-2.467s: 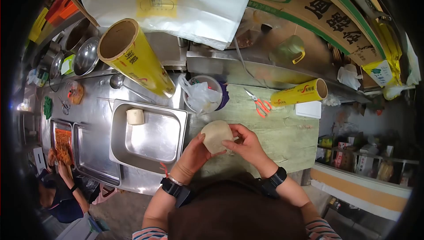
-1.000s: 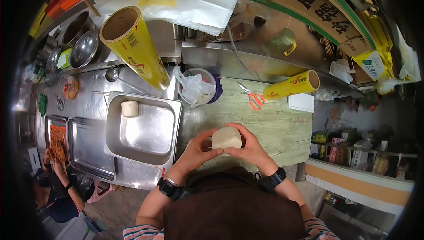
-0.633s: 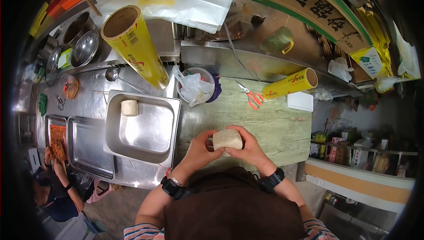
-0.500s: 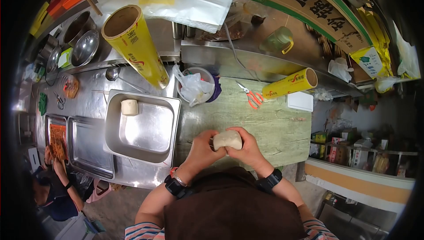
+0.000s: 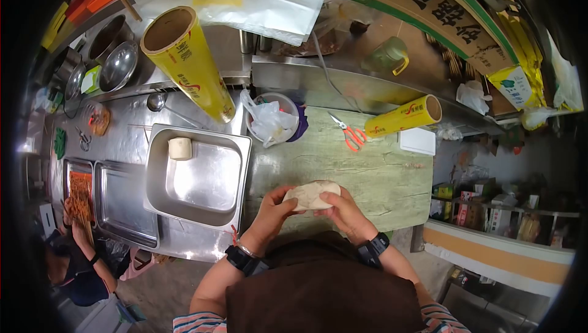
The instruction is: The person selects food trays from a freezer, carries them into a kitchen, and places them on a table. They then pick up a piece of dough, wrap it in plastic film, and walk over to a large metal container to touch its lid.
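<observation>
In the head view, a pale, dough-like piece (image 5: pixel 311 196) is held over the green board, its exact kind not plain. My left hand (image 5: pixel 277 209) grips its left end, thumb on the near face. On the other end, my right hand (image 5: pixel 346 210) is closed, thumb on top and fingers partly hidden beneath. A second pale, short roll (image 5: pixel 180 148) sits in the upper left corner of a deep steel pan (image 5: pixel 244 174), to the left of my hands.
Scissors (image 5: pixel 349 135) and a yellow cling-film tube (image 5: pixel 401 118) lie at the board's (image 5: pixel 380 180) back. A taller tube (image 5: pixel 196 75) stands behind the pan. A tub (image 5: pixel 294 103) holds a plastic bag. At far left, another person's hands (image 5: pixel 78 229) handle skewers over a tray.
The pale piece now looks longer and flatter from side to side. My hands have moved apart a little, and my thumbs now lie on its face.
</observation>
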The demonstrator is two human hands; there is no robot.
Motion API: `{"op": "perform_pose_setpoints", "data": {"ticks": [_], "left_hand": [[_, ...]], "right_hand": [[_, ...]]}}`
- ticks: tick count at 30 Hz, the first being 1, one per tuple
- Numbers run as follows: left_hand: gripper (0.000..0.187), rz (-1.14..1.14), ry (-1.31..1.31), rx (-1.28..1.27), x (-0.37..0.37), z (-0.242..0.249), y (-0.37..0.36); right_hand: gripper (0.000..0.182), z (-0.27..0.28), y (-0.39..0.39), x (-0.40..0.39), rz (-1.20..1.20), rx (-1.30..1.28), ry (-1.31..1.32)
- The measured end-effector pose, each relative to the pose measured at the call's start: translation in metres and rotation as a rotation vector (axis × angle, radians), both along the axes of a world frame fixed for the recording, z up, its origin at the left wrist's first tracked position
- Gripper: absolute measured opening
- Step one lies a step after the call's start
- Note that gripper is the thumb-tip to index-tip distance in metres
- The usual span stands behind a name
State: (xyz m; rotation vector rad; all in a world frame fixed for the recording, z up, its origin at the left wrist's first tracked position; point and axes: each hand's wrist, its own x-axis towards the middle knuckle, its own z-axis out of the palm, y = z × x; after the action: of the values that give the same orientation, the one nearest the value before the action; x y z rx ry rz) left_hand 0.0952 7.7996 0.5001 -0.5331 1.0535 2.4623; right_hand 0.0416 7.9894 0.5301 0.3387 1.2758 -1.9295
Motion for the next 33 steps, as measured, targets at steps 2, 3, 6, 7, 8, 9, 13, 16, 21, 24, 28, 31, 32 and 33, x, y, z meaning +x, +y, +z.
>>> {"op": "perform_pose_setpoints", "data": {"ticks": [2, 3, 6, 7, 8, 9, 13, 16, 21, 24, 28, 31, 32, 33], "left_hand": [[0.037, 0.044, -0.004, 0.055, 0.004, -0.005, -0.002], [0.039, 0.098, -0.013, 0.161, 0.006, -0.007, -0.002], [0.043, 0.202, -0.046, 0.338, 0.012, -0.016, 0.000], [0.045, 0.250, -0.071, 0.405, 0.016, -0.017, -0.001], [0.045, 0.264, -0.068, 0.397, 0.020, -0.017, -0.003], [0.046, 0.275, -0.027, 0.465, 0.025, -0.015, -0.007], [0.057, 0.180, 0.192, 0.420, 0.036, 0.019, -0.048], [0.069, 0.153, 0.298, 0.121, 0.038, 0.069, -0.080], [0.051, 0.157, 0.504, 0.384, 0.050, 0.129, -0.105], [0.036, 0.057, 0.854, 0.493, 0.043, 0.133, -0.113], [0.024, 0.386, 1.193, 0.354, 0.027, 0.157, -0.094], [0.013, 0.391, 1.340, 0.430, 0.013, 0.169, -0.111], [0.012, 0.467, 1.261, 0.441, 0.017, 0.174, -0.110], [0.012, 0.547, 1.178, 0.451, 0.023, 0.179, -0.107]], "right_hand": [[0.039, -0.010, -0.003, 0.000, -0.036, -0.082, -0.072], [0.039, -0.013, -0.003, 0.001, -0.105, -0.194, -0.169], [0.040, -0.019, -0.007, 0.002, -0.202, -0.342, -0.290], [0.040, -0.020, -0.011, 0.002, -0.230, -0.382, -0.314], [0.040, -0.020, -0.015, 0.000, -0.216, -0.388, -0.318], [0.040, -0.019, -0.019, -0.003, -0.330, -0.351, -0.344], [0.037, -0.039, -0.012, -0.030, -0.273, -0.276, -0.257], [0.037, -0.019, -0.048, -0.047, 0.031, -0.118, -0.154], [0.043, -0.013, -0.133, -0.061, 0.431, 0.131, 0.113], [0.046, -0.017, -0.182, -0.068, 0.733, 0.107, 0.295], [0.057, -0.067, -0.231, -0.070, 0.895, 0.450, 0.756], [0.053, -0.076, -0.258, -0.076, 1.020, 0.565, 0.906], [0.048, -0.082, -0.265, -0.076, 1.034, 0.619, 1.072], [0.048, -0.079, -0.273, -0.075, 1.034, 0.608, 1.081]]}}
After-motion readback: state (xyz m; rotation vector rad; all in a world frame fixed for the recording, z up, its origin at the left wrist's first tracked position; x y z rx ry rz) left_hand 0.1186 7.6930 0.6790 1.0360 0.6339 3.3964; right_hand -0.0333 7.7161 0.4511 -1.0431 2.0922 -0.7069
